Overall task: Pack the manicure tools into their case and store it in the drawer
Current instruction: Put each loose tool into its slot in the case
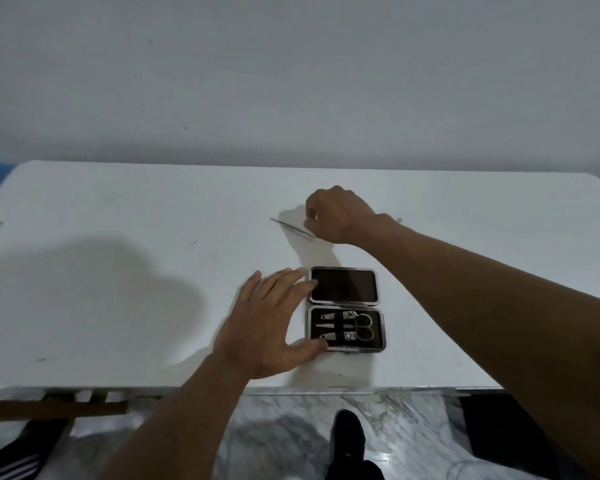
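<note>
1. Case (pixel 345 310) lies open and flat on the white table (pixel 118 209), near the front edge. Its two halves stand one behind the other: the empty lid (pixel 343 285) farther from the person, the tray with tools (pixel 347 329) nearer.
2. In the tray, the scissors (pixel 361 327) and the clippers (pixel 336 337) lie with the long axis left to right. The scissor rings are at the right, the points go to the left.
3. The left hand (pixel 269 323) is open with spread fingers. The fingertips touch the left side of the lid and the thumb touches the left corner of the tray.
4. The right hand (pixel 336 214) is behind the case, fingers curled down, pinching one end of a thin metal tool (pixel 291 228).
5. This tool lies slanted on the table; its free end points to the left and away from the person.
</note>
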{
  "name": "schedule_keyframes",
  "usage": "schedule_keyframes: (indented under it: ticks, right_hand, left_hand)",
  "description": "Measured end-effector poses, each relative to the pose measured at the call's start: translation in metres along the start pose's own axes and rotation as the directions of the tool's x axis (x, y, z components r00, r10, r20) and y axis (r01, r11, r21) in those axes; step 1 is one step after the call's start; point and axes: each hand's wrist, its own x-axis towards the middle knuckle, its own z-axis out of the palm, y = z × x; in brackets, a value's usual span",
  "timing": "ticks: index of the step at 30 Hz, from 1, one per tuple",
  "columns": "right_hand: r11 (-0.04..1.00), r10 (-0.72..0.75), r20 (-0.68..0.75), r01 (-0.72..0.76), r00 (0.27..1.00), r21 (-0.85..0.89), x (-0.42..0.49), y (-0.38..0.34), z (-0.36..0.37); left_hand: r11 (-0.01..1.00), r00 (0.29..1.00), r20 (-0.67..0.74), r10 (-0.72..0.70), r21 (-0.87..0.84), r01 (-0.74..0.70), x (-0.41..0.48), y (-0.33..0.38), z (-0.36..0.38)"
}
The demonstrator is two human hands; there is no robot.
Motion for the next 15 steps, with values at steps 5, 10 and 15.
schedule_keyframes:
  ticks: [5,10,15]
  right_hand:
    - [0.996,-0.062,0.074,0.066,0.995,-0.056,0.018,-0.027,0.008]
    - [0.995,-0.053,0.079,0.059,0.996,-0.081,0.018,-0.032,0.010]
    - [0.998,-0.005,0.039,0.007,0.999,-0.055,0.001,-0.024,0.000]
  left_hand:
    - [1.000,1.000,0.022,-0.008,0.021,0.008,0.001,0.000,-0.002]
    - [1.000,1.000,0.014,-0.014,0.013,0.014,0.001,0.001,-0.002]
    - [1.000,1.000,0.000,-0.012,0.020,0.012,0.000,0.001,0.000]
